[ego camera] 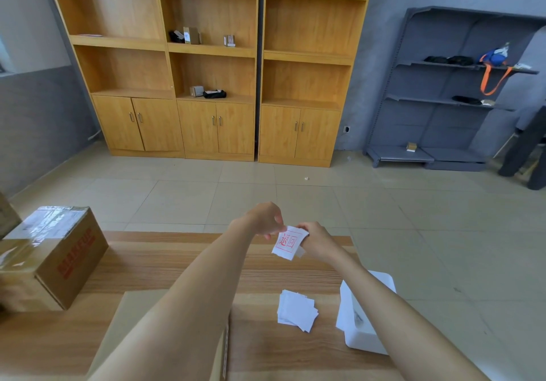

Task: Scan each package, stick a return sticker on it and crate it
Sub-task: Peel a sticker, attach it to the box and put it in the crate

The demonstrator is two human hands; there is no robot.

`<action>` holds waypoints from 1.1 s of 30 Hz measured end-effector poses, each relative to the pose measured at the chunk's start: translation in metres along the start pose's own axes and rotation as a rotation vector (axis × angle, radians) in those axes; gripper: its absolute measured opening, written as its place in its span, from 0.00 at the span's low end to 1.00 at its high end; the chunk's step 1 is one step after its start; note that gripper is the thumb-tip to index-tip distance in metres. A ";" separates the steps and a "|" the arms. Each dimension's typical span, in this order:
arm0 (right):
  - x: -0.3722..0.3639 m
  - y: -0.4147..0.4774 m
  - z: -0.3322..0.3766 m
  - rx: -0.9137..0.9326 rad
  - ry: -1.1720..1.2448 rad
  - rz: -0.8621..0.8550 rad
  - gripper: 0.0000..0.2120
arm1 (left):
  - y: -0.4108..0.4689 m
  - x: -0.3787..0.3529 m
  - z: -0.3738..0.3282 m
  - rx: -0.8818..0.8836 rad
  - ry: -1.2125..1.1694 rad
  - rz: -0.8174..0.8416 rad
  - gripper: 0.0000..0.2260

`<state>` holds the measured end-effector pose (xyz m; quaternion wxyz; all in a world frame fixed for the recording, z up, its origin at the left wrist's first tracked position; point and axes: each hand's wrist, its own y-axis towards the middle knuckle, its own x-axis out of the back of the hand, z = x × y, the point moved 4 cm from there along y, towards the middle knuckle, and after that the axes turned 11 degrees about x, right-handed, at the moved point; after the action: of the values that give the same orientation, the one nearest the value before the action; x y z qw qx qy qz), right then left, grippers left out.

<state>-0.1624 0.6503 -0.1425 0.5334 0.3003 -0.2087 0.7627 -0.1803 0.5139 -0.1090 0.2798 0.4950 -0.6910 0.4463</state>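
Over the wooden table (pixel 177 262), left grip (pixel 264 218) and right grip (pixel 319 241) pinch a return sticker (pixel 288 243); sticker pile (pixel 297 309) nearby

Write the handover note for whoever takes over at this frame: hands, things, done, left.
Left hand and right hand both pinch one return sticker above the table.
Sticker stack lies on the table beside a white device; a flat brown package lies under the left forearm; a taped cardboard box stands at far left.
Done: one sticker in hand; scanning cannot be told.
Left: stick it on, crate the package; no crate in view.
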 end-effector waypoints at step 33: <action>0.000 -0.011 -0.022 -0.127 -0.049 0.051 0.11 | 0.004 0.009 0.004 0.088 -0.039 -0.143 0.07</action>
<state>-0.1570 0.6680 -0.1586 0.5265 0.2788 -0.2772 0.7538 -0.1867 0.5068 -0.1041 0.2754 0.5635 -0.6389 0.4455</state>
